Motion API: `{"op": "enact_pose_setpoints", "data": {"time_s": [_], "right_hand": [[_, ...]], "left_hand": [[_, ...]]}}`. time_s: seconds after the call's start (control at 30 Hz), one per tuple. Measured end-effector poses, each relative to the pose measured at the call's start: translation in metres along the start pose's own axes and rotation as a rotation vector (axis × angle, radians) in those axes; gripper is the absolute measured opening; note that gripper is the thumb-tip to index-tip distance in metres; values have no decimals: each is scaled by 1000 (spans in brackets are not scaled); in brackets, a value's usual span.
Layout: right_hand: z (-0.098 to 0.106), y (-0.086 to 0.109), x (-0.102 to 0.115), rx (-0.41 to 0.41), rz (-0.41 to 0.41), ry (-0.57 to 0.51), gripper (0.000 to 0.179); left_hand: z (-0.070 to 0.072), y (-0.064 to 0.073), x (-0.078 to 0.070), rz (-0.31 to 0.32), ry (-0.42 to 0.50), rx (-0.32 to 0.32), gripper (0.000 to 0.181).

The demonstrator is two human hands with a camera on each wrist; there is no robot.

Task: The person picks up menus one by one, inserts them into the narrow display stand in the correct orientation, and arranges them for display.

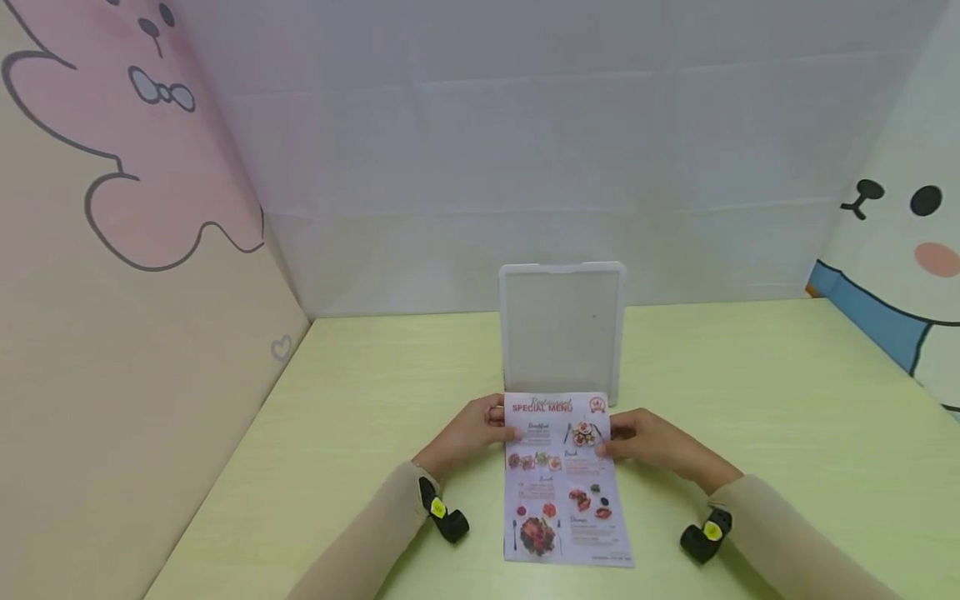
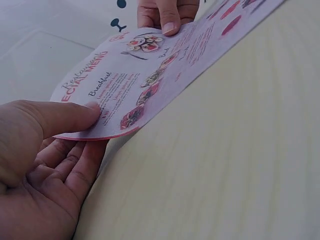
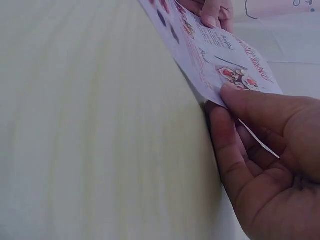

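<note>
A printed restaurant menu sheet [image 1: 558,492] with food pictures lies between the two hands, its upper part raised off the table. At its left edge the left hand [image 1: 480,427] pinches it, thumb on the printed face and fingers beneath. The right hand [image 1: 645,442] grips the right edge in the same way. Both wrist views show the curled fingers under the menu [image 2: 150,65] and the thumb on top. Just behind the sheet stands a white-framed clear display stand [image 1: 562,329], upright; the menu's top edge overlaps its lower part.
The pale yellow-green table [image 1: 375,375] extends to both sides. A white sheet-like back wall [image 1: 487,167] rises behind it. Cartoon-printed panels stand at the left [image 1: 172,333] and right [image 1: 885,250].
</note>
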State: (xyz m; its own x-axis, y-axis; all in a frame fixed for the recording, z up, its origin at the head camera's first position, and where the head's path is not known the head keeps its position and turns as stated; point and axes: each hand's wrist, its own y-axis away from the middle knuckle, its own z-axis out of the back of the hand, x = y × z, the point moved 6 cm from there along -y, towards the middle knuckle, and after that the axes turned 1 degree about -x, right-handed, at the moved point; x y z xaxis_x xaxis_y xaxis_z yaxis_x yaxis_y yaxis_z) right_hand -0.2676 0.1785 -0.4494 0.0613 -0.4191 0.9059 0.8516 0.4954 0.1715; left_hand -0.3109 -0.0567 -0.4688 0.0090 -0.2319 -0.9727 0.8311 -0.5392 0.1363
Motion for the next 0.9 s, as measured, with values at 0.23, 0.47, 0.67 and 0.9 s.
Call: {"op": "enact_pose_setpoints", "data": {"time_s": [0.23, 0.47, 0.67, 0.9], "right_hand": [[1, -2, -1, 27, -13, -81, 37], [3, -5, 0, 30, -8, -61, 35], [5, -6, 0, 29, -26, -84, 34], [7, -6, 5, 13, -18, -86, 33]], "left_hand": [[-2, 1, 0, 15, -20, 0, 30], [-3, 0, 0, 31, 4, -14, 28], [-3, -1, -2, 34, 18, -25, 27], [-2, -1, -5, 39, 1, -43, 25]]}}
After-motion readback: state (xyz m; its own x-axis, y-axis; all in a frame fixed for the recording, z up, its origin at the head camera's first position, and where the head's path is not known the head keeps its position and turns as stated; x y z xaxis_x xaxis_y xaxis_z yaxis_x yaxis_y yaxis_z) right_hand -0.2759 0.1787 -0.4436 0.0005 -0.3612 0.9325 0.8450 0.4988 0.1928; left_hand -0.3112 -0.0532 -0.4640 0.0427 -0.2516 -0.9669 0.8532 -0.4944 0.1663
